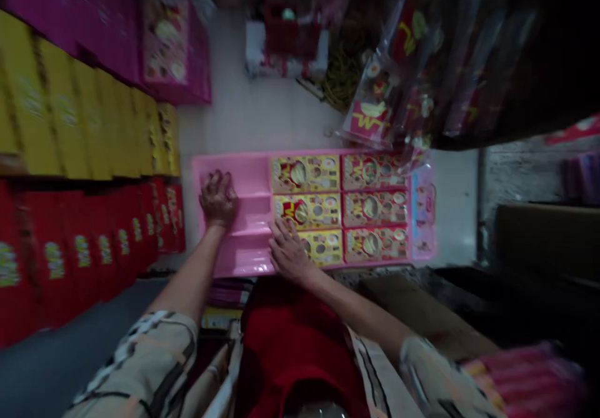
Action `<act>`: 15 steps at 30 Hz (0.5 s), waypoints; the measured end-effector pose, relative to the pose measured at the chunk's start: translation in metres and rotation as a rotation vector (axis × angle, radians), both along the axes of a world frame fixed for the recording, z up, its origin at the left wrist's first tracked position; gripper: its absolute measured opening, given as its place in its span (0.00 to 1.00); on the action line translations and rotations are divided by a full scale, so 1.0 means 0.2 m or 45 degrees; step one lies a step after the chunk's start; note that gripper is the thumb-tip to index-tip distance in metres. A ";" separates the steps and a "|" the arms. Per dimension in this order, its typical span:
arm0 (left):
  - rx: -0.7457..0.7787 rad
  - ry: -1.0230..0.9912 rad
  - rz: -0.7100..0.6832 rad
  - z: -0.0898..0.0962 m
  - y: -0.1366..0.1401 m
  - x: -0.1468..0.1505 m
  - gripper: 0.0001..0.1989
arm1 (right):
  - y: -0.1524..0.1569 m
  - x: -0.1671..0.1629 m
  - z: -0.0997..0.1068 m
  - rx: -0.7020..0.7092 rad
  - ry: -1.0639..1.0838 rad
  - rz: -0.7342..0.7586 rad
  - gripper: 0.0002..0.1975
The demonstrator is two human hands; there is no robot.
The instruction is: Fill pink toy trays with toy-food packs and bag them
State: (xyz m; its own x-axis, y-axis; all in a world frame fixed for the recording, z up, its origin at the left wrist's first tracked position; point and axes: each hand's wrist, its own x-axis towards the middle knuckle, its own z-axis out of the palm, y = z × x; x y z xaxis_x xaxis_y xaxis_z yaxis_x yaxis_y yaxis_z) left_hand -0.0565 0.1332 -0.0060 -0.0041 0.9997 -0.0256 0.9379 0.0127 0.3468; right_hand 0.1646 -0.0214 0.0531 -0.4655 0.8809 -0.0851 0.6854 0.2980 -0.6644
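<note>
Tabletop, pale and broad, carries the work near its front edge; along its left side stand yellow cartons and red cartons, packed side by side in rows, probably so that they stay upright and within reach of the left arm; a magenta box stands at the end of the rows, towards the back.

Pink tray lies lengthwise across the person's front, which seems to let both hands reach it; its left column of three compartments shows bare plastic, its middle column holds three yellow boxes, its right column three red boxes, all printed face up; clear bags with printed pieces inside hang over the tray's far right corner.

Left hand rests at the bare left column, perhaps steadying the tray; its fingers are spread and slightly bent, with nothing visible in their grip; right hand lies over the left edge of the yellow boxes, fingers extended and a little apart, apparently touching the nearest box without closing round it; blur hides how firmly either presses.
</note>
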 end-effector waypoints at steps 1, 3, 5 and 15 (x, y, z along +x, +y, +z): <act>0.004 0.016 -0.016 0.01 -0.01 0.00 0.25 | -0.02 -0.02 -0.01 -0.005 -0.013 -0.047 0.21; 0.004 0.060 -0.050 0.01 -0.02 -0.02 0.25 | -0.05 -0.05 -0.06 0.024 -0.045 -0.112 0.30; 0.011 0.093 -0.058 0.00 -0.02 -0.03 0.25 | -0.07 -0.06 -0.11 0.068 -0.101 -0.141 0.38; 0.074 0.128 -0.071 0.01 -0.01 -0.05 0.25 | 1.12 -0.17 0.15 -0.270 0.641 -0.751 0.23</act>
State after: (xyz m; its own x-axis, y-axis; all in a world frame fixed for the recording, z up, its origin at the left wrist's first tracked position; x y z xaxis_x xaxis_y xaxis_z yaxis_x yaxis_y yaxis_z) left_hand -0.0669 0.1309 -0.0049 0.0521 0.9982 0.0305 0.9666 -0.0581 0.2498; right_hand 0.1313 0.2020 0.0838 0.0444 0.9823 -0.1819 0.2933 -0.1868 -0.9376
